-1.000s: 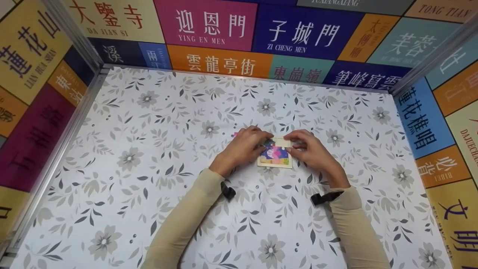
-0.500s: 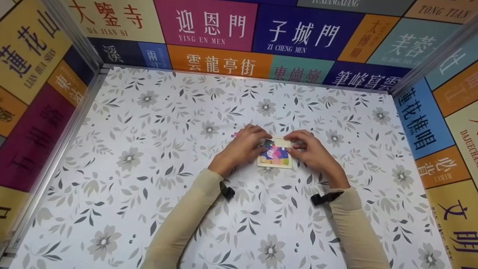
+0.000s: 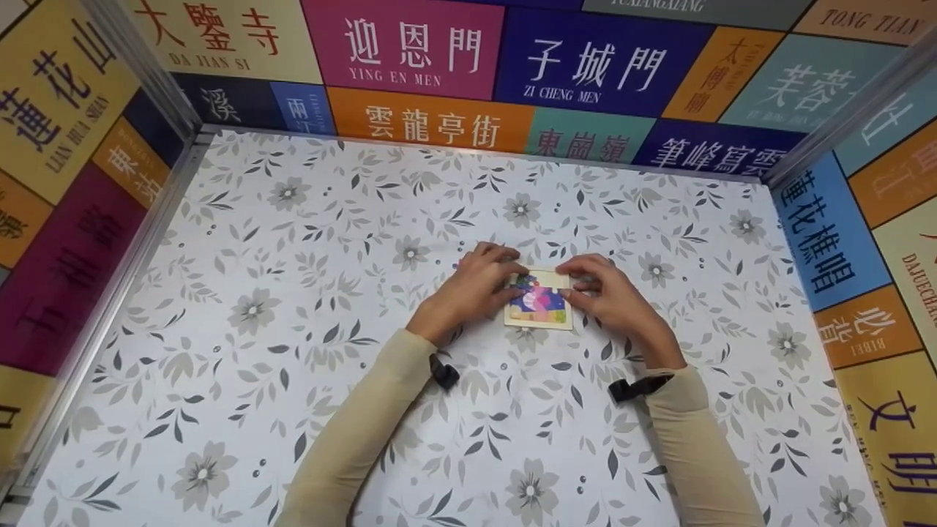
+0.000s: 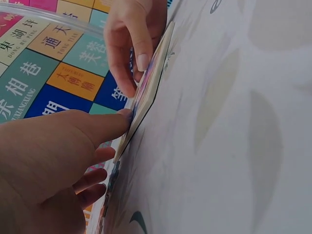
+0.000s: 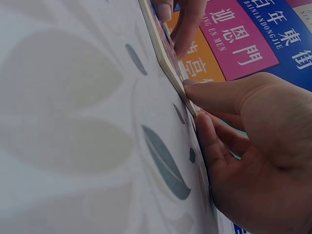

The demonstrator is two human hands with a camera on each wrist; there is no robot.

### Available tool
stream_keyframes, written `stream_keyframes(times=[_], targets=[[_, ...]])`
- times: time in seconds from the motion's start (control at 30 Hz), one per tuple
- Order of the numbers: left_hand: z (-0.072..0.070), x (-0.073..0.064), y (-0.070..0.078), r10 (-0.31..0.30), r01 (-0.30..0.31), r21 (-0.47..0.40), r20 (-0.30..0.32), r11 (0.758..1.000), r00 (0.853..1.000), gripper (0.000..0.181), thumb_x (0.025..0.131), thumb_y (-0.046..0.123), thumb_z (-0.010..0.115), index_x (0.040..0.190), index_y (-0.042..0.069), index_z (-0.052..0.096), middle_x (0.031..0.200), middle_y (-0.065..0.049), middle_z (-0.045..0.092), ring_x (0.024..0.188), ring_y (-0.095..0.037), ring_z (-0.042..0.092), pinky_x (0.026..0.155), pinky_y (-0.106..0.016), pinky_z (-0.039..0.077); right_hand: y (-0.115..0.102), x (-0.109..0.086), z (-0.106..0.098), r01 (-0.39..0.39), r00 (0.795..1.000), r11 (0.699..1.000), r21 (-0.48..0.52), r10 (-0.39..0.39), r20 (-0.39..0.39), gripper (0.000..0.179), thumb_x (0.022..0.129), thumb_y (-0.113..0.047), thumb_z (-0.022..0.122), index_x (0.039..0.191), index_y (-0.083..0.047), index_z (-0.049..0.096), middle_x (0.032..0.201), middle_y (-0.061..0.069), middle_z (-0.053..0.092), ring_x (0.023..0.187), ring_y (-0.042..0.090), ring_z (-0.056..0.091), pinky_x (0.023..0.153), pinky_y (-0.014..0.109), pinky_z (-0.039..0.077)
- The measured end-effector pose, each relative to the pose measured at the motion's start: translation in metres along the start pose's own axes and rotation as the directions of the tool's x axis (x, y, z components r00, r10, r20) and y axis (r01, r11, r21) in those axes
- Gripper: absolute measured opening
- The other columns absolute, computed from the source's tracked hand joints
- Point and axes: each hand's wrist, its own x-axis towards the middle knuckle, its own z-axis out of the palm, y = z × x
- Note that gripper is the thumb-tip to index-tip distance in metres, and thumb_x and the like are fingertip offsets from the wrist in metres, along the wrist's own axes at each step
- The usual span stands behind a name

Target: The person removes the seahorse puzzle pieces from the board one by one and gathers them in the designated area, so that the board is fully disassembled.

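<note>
Apparently midway: I see puzzle board (image 3: 550, 279) filled below, top-right bare, well inside edges of worktop (image 3: 176, 337). Right hand (image 3: 613, 296) pinches board's edge; left hand (image 3: 468, 289) touches, grip unclear.

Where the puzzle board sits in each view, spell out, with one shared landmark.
Head: the puzzle board lies just right of and below centre.
Left wrist: the puzzle board, nearly edge-on, upper middle.
Right wrist: the puzzle board, nearly edge-on, upper middle.
Shared landmark: the person's right hand, far hand in left wrist view, near in right wrist view.
</note>
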Motion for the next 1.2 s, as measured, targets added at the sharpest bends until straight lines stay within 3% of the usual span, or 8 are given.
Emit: stream_keyframes(times=[0.27, 0.5, 0.7, 1.07, 1.2], targets=[[-0.001, 0.003, -0.005, -0.006, 0.006, -0.096, -0.008, 0.995, 1.0, 0.037, 0.102, 0.034, 0.077, 0.131, 0.011, 0.073, 0.158, -0.007, 0.057, 0.151, -0.028, 0.043, 0.129, -0.052, 0.032, -0.002, -0.001, 0.0, -0.005, 1.0, 1.0, 0.007, 0.005, -0.005, 0.037, 0.1, -0.009, 0.078, 0.135, -0.005, 0.071, 0.145, 0.015, 0.057, 0.123, 0.033, 0.063, 0.103, 0.023, 0.053], [-0.003, 0.002, -0.005, 0.04, -0.044, -0.05, -0.074, 0.998, 0.996, 0.032, 0.1, 0.035, 0.08, 0.123, 0.012, 0.077, 0.144, -0.005, 0.067, 0.141, -0.027, 0.049, 0.123, -0.051, 0.037, -0.002, 0.0, -0.001, -0.01, 1.0, 1.0, 0.001, 0.01, 0.0, 0.035, 0.1, -0.014, 0.079, 0.135, -0.01, 0.072, 0.144, 0.01, 0.058, 0.122, 0.03, 0.063, 0.103, 0.021, 0.052], [-0.004, 0.001, -0.007, 0.068, -0.069, -0.006, -0.09, 0.998, 0.994, 0.034, 0.101, 0.037, 0.078, 0.125, 0.014, 0.076, 0.131, -0.004, 0.073, 0.133, -0.026, 0.054, 0.117, -0.05, 0.041, -0.001, 0.0, -0.002, -0.002, 1.0, 1.0, 0.002, 0.002, -0.003, 0.035, 0.1, -0.015, 0.079, 0.134, -0.012, 0.073, 0.144, 0.009, 0.058, 0.122, 0.029, 0.063, 0.102, 0.019, 0.052], [-0.021, -0.012, -0.02, 0.097, -0.109, -0.059, -0.168, 0.992, 0.981, 0.032, 0.098, 0.03, 0.082, 0.124, 0.012, 0.076, 0.125, -0.006, 0.076, 0.124, -0.026, 0.061, 0.113, -0.047, 0.046, 0.0, -0.001, 0.0, -0.021, 1.0, 1.0, -0.021, 0.021, -0.019, 0.037, 0.1, -0.009, 0.078, 0.136, -0.007, 0.071, 0.148, 0.013, 0.056, 0.124, 0.034, 0.062, 0.104, 0.03, 0.053], [-0.027, -0.02, -0.029, 0.096, -0.109, -0.061, -0.194, 0.992, 0.976, 0.03, 0.099, 0.027, 0.081, 0.125, 0.011, 0.077, 0.123, -0.005, 0.077, 0.122, -0.026, 0.063, 0.112, -0.045, 0.048, 0.0, -0.001, 0.001, -0.031, 0.999, 0.999, -0.023, 0.031, -0.015, 0.037, 0.1, -0.01, 0.078, 0.136, -0.007, 0.071, 0.149, 0.012, 0.055, 0.125, 0.033, 0.062, 0.104, 0.028, 0.052]])
